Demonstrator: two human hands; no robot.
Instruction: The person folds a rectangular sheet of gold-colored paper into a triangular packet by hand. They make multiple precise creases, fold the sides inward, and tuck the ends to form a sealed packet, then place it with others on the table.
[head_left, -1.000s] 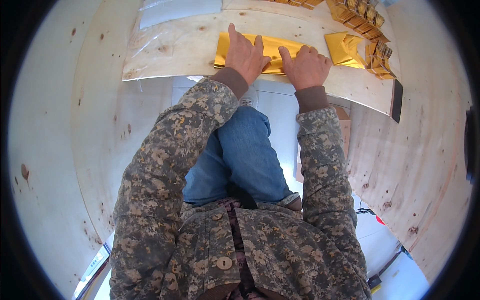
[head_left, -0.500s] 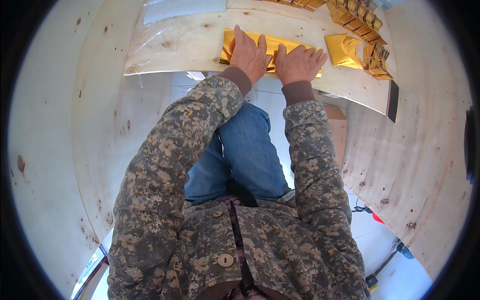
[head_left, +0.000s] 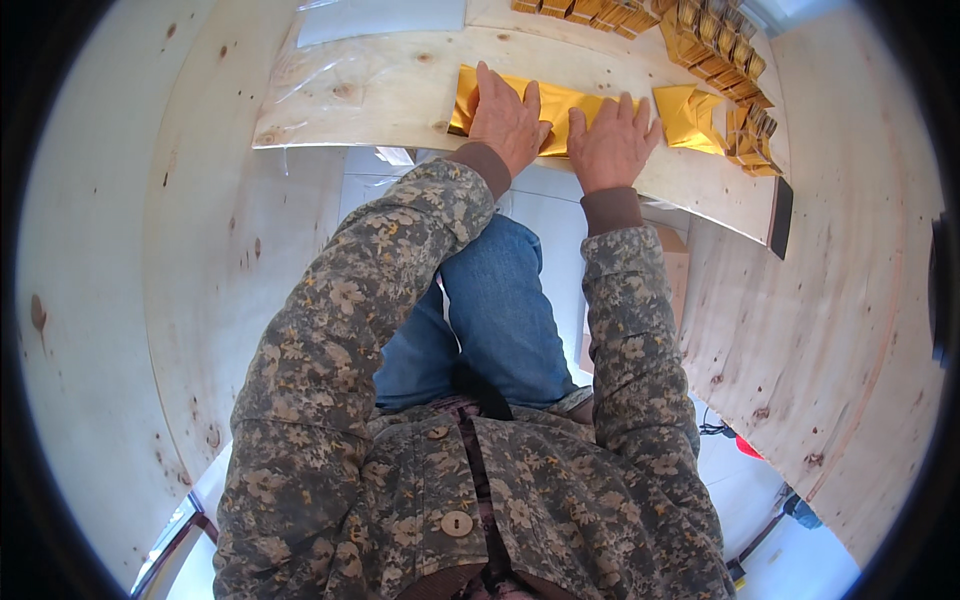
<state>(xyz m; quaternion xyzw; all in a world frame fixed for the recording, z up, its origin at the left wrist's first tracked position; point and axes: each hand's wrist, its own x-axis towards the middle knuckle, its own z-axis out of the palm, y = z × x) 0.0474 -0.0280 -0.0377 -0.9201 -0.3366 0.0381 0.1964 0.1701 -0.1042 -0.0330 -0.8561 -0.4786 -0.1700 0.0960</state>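
A strip of shiny gold foil paper (head_left: 560, 98) lies along the front edge of the wooden table. My left hand (head_left: 505, 120) rests on its left part, fingers stretched out and pointing away from me. On its right part lies my right hand (head_left: 612, 142), palm down with the fingers spread a little. Both hands hide some of the strip and its near edge. Just right of my right hand sits a gold folded piece (head_left: 688, 116), and beside that stands a small tied bundle of gold paper (head_left: 753, 140).
More gold bundles stand in rows at the back right (head_left: 712, 50) and along the back (head_left: 585, 12). A white sheet (head_left: 380, 20) and clear plastic film lie at the back left. The wooden table's (head_left: 400, 75) near edge runs above my knees; wooden panels flank me.
My right hand has moved slightly right and nearer to me on the foil, its fingers more upright. The left hand stays on the strip. The whole view has shifted slightly.
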